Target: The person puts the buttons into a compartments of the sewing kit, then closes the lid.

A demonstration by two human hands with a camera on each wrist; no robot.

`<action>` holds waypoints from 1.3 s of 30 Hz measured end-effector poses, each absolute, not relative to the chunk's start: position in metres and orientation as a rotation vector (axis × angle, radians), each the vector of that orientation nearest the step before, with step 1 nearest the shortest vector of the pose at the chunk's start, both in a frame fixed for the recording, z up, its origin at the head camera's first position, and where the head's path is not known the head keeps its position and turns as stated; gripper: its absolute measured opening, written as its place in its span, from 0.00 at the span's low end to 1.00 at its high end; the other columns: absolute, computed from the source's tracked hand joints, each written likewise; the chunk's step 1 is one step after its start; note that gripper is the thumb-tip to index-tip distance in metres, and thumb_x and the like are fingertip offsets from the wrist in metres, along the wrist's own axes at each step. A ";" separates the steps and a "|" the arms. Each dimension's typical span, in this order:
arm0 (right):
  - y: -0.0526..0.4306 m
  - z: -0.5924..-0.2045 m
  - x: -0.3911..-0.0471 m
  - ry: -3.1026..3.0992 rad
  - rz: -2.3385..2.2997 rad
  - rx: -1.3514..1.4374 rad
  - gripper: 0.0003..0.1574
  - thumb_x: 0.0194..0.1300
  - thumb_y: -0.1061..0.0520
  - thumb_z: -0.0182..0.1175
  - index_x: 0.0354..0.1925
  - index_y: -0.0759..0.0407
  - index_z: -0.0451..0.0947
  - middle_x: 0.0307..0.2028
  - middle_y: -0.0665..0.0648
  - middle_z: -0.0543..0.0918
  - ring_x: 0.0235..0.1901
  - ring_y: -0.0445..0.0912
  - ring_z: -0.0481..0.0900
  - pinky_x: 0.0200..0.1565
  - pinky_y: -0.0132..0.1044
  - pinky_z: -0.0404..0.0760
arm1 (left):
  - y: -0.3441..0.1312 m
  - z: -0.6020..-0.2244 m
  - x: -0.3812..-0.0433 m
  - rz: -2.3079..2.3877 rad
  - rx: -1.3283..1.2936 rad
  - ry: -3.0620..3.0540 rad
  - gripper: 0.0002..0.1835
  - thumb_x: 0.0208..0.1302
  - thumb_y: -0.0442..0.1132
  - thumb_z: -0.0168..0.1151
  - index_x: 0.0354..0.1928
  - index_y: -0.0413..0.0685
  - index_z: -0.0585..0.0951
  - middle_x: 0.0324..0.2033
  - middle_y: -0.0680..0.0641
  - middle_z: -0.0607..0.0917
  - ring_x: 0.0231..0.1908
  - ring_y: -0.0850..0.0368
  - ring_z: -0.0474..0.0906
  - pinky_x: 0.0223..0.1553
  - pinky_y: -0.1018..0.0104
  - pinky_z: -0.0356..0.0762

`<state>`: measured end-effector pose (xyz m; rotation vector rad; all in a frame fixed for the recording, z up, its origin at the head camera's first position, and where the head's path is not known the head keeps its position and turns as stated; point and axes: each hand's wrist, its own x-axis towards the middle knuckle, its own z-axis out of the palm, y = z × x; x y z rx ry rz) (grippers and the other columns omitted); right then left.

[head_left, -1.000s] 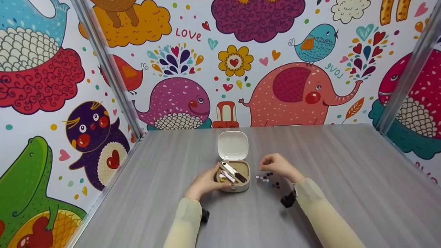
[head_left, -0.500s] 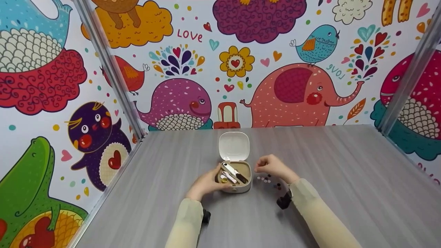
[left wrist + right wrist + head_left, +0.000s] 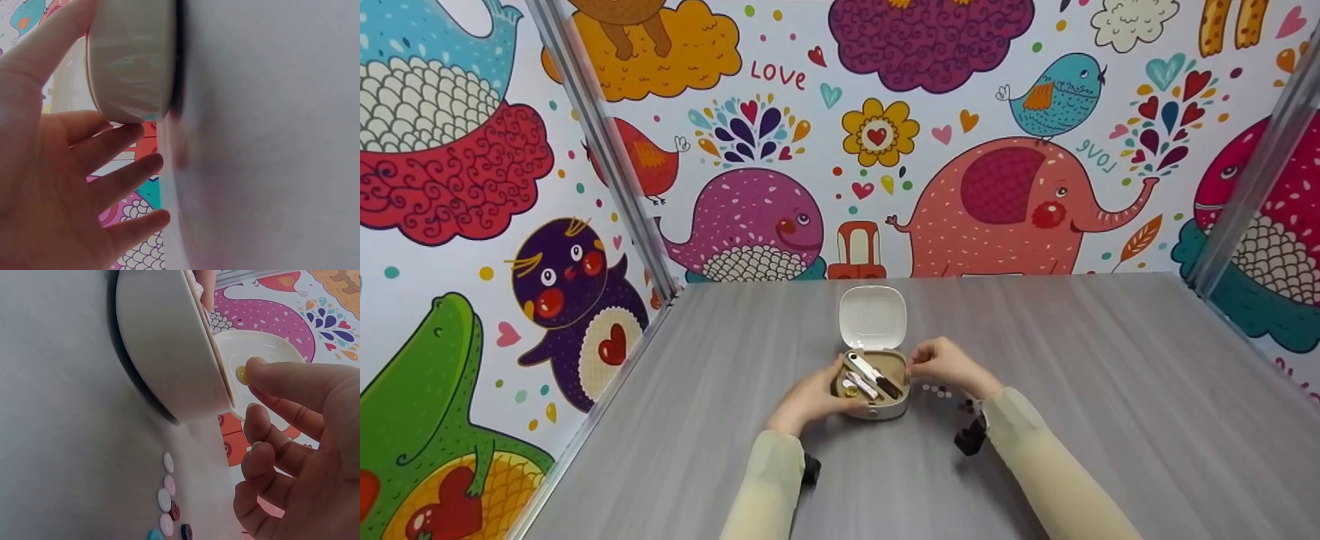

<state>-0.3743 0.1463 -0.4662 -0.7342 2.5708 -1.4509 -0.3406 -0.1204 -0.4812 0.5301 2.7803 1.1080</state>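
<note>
From the head, both forearms in pale sleeves (image 3: 761, 480) reach forward over the table, a black wrist device (image 3: 971, 436) on each. The left hand (image 3: 814, 394) comes in from the left of the white box (image 3: 891, 409), thumb at its front and fingers round its side, gripping it. The right hand (image 3: 949, 364) is bent inward at the box's right rim, fingertips drawn together; what they hold is too small to tell here. Between the hands, inside the box, lie a white tool with a dark end (image 3: 870, 369) and smaller items (image 3: 861, 384). The open lid (image 3: 873, 315) stands beyond both hands. Loose buttons (image 3: 943, 393) lie just on the near side of the right hand, on the grey table (image 3: 720, 337). Past the hands rises a wall (image 3: 810, 135) printed with cartoon animals, with metal posts (image 3: 600, 150) at its corners.

At the left wrist, thumb and foremost fingers touch the box wall; the remaining fingers spread beside it, apart from it.

At the right wrist, thumb and forefinger pinch a yellow disc (image 3: 242, 375) near the box rim, in front of the lid; the other fingers curl loosely. White, pink, dark and teal buttons lie on the table below the hand.
</note>
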 end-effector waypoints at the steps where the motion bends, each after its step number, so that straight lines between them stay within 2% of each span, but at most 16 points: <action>1: 0.145 -0.466 -0.375 2.562 -1.448 -0.717 0.04 0.57 0.65 0.63 0.29 0.69 0.82 0.22 0.56 0.81 0.18 0.42 0.72 0.21 0.31 0.72 | -0.120 -0.481 -0.341 1.113 0.529 2.777 0.56 0.50 0.59 0.73 0.73 0.38 0.57 0.67 0.33 0.66 0.64 0.39 0.65 0.63 0.46 0.64; 6: 0.141 -0.468 -0.377 2.559 -1.404 -0.647 0.05 0.58 0.64 0.61 0.29 0.63 0.84 0.24 0.61 0.84 0.16 0.41 0.71 0.17 0.31 0.70 | -0.119 -0.480 -0.340 1.128 0.547 2.777 0.56 0.50 0.58 0.73 0.73 0.38 0.57 0.65 0.34 0.68 0.63 0.40 0.68 0.61 0.47 0.66; 14: 0.139 -0.473 -0.379 2.561 -1.404 -0.670 0.02 0.55 0.63 0.64 0.28 0.62 0.84 0.22 0.53 0.82 0.16 0.39 0.70 0.17 0.30 0.69 | -0.119 -0.479 -0.340 1.147 0.534 2.764 0.56 0.50 0.58 0.73 0.73 0.37 0.57 0.67 0.35 0.66 0.64 0.40 0.65 0.63 0.47 0.64; 21: 0.137 -0.476 -0.378 2.566 -1.387 -0.706 0.04 0.57 0.62 0.66 0.28 0.63 0.83 0.19 0.45 0.77 0.15 0.38 0.68 0.16 0.28 0.67 | -0.119 -0.480 -0.340 1.134 0.539 2.778 0.56 0.50 0.59 0.73 0.73 0.38 0.57 0.67 0.35 0.66 0.64 0.40 0.66 0.63 0.47 0.65; 31: 0.133 -0.479 -0.379 2.574 -1.392 -0.684 0.04 0.56 0.63 0.65 0.30 0.65 0.83 0.20 0.44 0.77 0.16 0.39 0.68 0.16 0.27 0.67 | -0.118 -0.480 -0.340 1.104 0.553 2.791 0.56 0.50 0.59 0.73 0.73 0.38 0.57 0.66 0.34 0.67 0.63 0.40 0.67 0.62 0.47 0.65; 39: 0.132 -0.479 -0.378 2.648 -1.356 -0.696 0.02 0.55 0.62 0.66 0.28 0.61 0.84 0.19 0.43 0.78 0.17 0.38 0.70 0.18 0.28 0.69 | -0.118 -0.478 -0.338 1.170 0.544 2.765 0.56 0.49 0.57 0.74 0.73 0.37 0.58 0.65 0.35 0.69 0.62 0.42 0.68 0.61 0.49 0.67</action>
